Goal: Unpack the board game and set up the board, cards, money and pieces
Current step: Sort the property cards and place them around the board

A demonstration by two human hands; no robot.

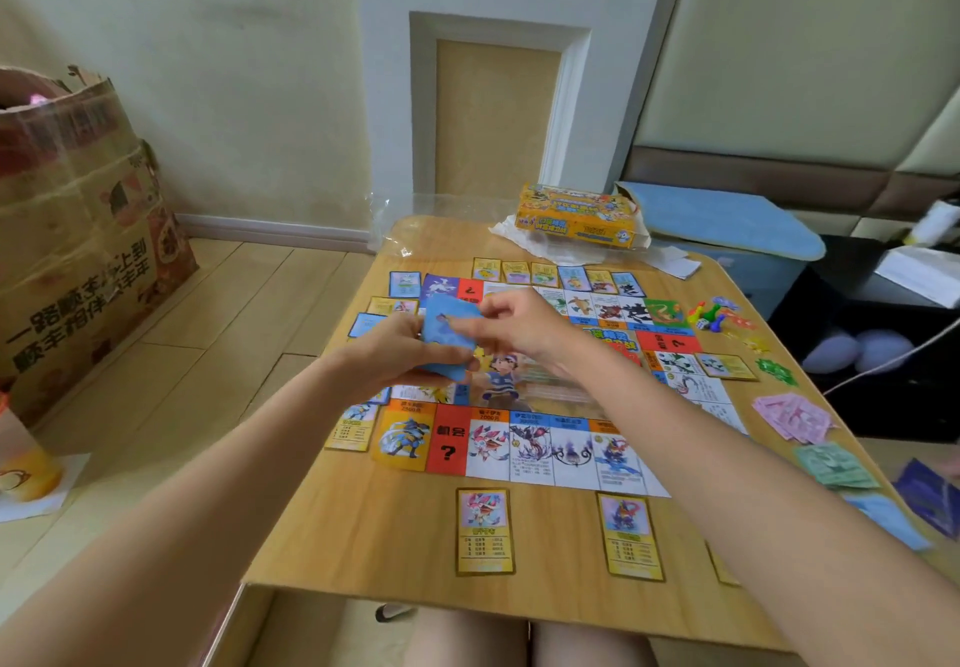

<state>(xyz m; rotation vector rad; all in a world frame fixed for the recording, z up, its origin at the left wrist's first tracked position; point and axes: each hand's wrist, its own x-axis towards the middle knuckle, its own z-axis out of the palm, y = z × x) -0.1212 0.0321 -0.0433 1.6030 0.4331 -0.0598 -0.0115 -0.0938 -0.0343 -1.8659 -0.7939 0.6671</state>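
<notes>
my left hand [395, 349] grips the blue card stack [448, 339] above the board [524, 448], near the desk's [395, 552] far left corner, and my right hand [511, 326] pinches the top card. i think a loose pinch could drop cards onto the board and knock the laid cards askew. the money piles [792, 417] sit tight to the right edge, the pieces [709, 314] near the far right corner; my right forearm could sweep either off. free room lies along the near edge.
</notes>
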